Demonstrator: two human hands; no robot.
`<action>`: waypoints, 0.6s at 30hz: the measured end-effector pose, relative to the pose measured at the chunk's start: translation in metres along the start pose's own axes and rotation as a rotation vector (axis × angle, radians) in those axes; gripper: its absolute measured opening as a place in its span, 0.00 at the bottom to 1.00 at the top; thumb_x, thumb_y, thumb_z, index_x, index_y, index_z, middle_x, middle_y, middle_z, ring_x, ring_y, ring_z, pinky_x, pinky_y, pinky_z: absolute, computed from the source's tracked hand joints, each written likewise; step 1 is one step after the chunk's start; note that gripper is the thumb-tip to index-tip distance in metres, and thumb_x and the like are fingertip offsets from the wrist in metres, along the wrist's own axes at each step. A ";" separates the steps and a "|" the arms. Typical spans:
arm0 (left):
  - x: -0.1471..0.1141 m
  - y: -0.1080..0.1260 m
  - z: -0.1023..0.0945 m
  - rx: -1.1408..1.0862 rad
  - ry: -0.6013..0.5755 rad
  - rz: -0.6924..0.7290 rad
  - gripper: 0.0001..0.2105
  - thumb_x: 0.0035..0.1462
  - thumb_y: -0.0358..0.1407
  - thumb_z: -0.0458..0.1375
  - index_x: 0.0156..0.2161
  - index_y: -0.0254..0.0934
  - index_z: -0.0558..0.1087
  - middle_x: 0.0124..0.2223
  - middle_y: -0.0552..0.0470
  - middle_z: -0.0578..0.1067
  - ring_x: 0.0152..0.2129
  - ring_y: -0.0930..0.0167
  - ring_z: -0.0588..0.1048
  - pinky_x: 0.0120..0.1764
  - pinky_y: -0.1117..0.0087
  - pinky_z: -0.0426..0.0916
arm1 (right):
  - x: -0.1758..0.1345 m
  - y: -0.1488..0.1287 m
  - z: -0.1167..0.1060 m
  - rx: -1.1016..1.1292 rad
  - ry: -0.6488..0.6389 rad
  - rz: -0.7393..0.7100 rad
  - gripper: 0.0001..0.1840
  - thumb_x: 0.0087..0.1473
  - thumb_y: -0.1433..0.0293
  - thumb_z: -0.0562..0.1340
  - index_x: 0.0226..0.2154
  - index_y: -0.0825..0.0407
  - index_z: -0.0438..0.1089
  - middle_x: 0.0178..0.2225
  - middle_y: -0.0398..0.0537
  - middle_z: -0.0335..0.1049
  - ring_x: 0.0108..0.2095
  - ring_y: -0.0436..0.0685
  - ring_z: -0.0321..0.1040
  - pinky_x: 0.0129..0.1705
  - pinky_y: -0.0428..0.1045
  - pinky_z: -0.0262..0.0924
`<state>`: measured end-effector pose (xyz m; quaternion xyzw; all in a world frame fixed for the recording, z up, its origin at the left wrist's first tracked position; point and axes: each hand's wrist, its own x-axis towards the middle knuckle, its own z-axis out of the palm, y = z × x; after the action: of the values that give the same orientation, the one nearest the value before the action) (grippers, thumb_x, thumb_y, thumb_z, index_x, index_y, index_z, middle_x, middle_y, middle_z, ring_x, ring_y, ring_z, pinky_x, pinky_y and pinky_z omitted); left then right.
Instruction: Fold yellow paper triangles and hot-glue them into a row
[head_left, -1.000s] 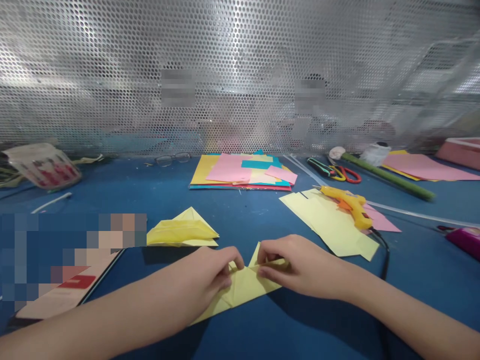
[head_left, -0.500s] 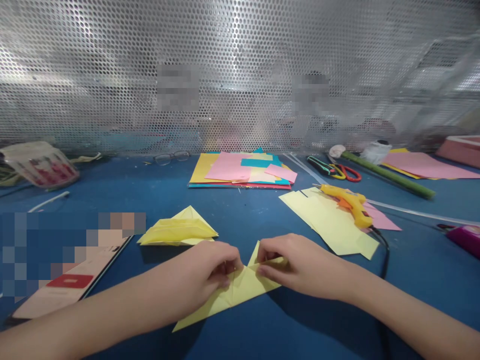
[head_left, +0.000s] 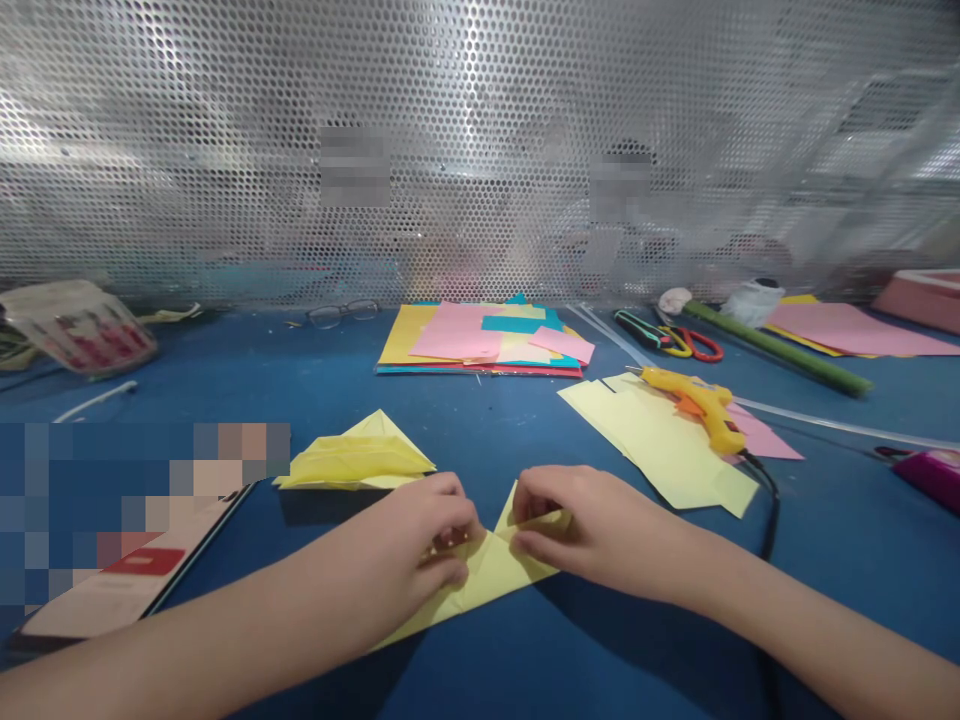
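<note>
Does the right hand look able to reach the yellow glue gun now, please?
Probably yes: only flat pale sheets appear to lie between the right hand and the yellow glue gun, but that hand holds the folded paper.

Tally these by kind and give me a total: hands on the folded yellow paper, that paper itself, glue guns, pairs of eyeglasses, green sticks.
Hands: 2, the left hand and the right hand
Folded yellow paper: 1
Glue gun: 1
Eyeglasses: 1 pair
Green stick: 1
Total: 6
</note>
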<state>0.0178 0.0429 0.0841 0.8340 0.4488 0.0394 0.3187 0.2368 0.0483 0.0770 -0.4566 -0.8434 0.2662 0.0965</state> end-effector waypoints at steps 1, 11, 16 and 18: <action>0.000 -0.001 0.002 0.012 0.007 0.002 0.03 0.54 0.30 0.53 0.31 0.38 0.68 0.37 0.55 0.65 0.31 0.72 0.65 0.36 0.70 0.58 | 0.000 0.000 0.000 0.002 -0.001 0.001 0.03 0.55 0.67 0.60 0.32 0.50 0.68 0.35 0.41 0.74 0.34 0.52 0.68 0.32 0.46 0.54; -0.005 0.001 0.010 0.043 0.001 -0.032 0.06 0.49 0.26 0.51 0.30 0.40 0.67 0.29 0.59 0.70 0.26 0.74 0.66 0.30 0.74 0.58 | 0.001 0.001 -0.001 0.025 -0.013 -0.005 0.04 0.55 0.67 0.60 0.32 0.50 0.68 0.35 0.42 0.74 0.35 0.52 0.67 0.33 0.46 0.54; -0.012 0.019 0.005 0.121 -0.015 -0.102 0.06 0.53 0.26 0.51 0.30 0.39 0.66 0.31 0.57 0.71 0.26 0.73 0.66 0.29 0.73 0.58 | -0.001 0.002 -0.007 0.059 -0.043 -0.034 0.05 0.51 0.68 0.63 0.33 0.49 0.67 0.34 0.38 0.72 0.34 0.50 0.66 0.33 0.44 0.55; -0.016 0.021 0.005 0.160 -0.015 -0.113 0.06 0.55 0.26 0.49 0.31 0.39 0.65 0.32 0.57 0.72 0.26 0.73 0.67 0.29 0.73 0.59 | -0.002 0.002 -0.010 0.079 -0.072 -0.047 0.07 0.48 0.70 0.64 0.32 0.49 0.65 0.32 0.36 0.70 0.32 0.48 0.65 0.31 0.43 0.54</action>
<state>0.0259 0.0199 0.0955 0.8303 0.4945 -0.0208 0.2561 0.2440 0.0514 0.0846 -0.4228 -0.8455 0.3133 0.0903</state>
